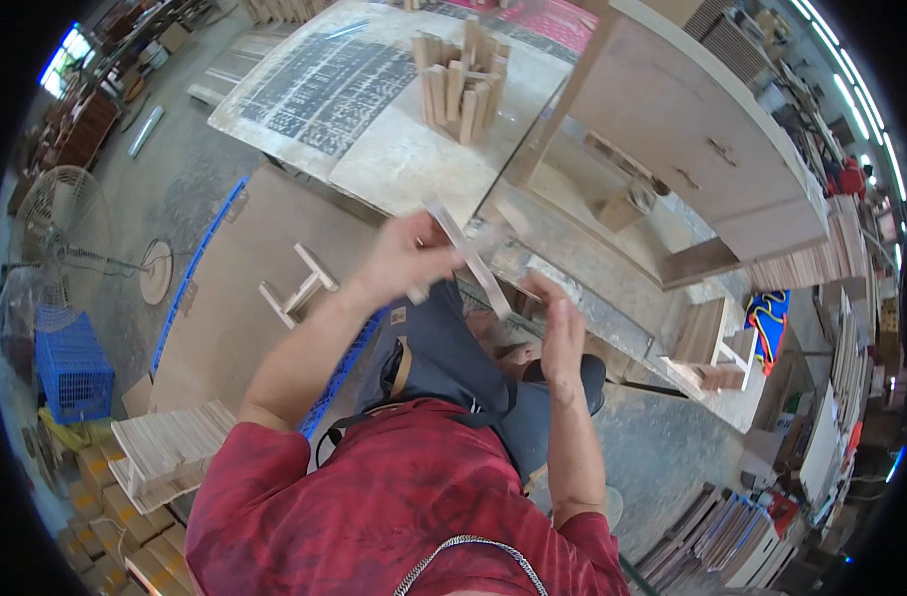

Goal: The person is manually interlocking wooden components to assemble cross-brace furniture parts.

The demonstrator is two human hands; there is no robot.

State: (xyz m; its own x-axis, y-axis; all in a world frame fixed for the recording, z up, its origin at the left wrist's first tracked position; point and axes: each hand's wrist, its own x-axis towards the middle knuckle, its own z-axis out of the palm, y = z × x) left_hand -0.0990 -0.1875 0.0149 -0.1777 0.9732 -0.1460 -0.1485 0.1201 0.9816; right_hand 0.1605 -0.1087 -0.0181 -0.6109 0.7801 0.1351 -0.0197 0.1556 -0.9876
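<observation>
Pale wood forms the single straight, narrow strip [489, 285] pinched in the left hand [414, 260], slanting lengthwise from far left to near right; its near end points beside the loosely extended right hand [560, 333]. One H-shaped pale wooden frame [300, 291] lies leftward; farther, one upright wooden-stick cluster [463, 91].

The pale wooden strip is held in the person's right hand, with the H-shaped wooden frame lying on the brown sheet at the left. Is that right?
Not quite: the head view shows the pale wooden strip in the left hand, not the right hand. The H-shaped wooden frame does lie on the brown sheet at the left.
</observation>
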